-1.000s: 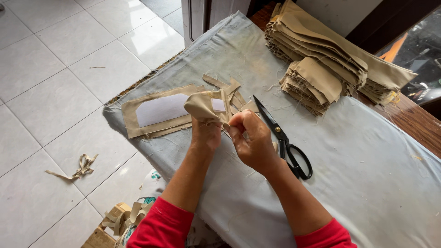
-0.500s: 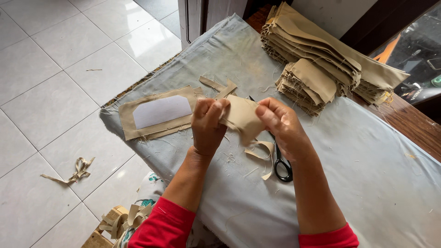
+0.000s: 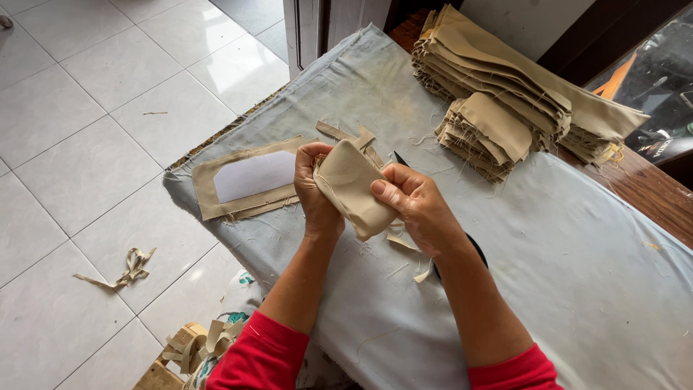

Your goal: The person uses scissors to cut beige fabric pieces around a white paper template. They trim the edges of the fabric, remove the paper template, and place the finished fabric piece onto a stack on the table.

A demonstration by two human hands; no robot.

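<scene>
We see two bare forearms ending in a left hand [image 3: 317,189] and a right hand [image 3: 417,206], with no gloves, rings, watch or bracelet that we can make out. We see bright red sleeves [image 3: 263,357] covering the upper arms, pushed up so the cuffs sit near the elbows. The red fabric looks soft and plain, without pattern, and bunches slightly at both cuffs.

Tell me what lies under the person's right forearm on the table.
Black scissors lie under the right hand and forearm; only a blade tip and part of a handle show. The rest is covered.
</scene>
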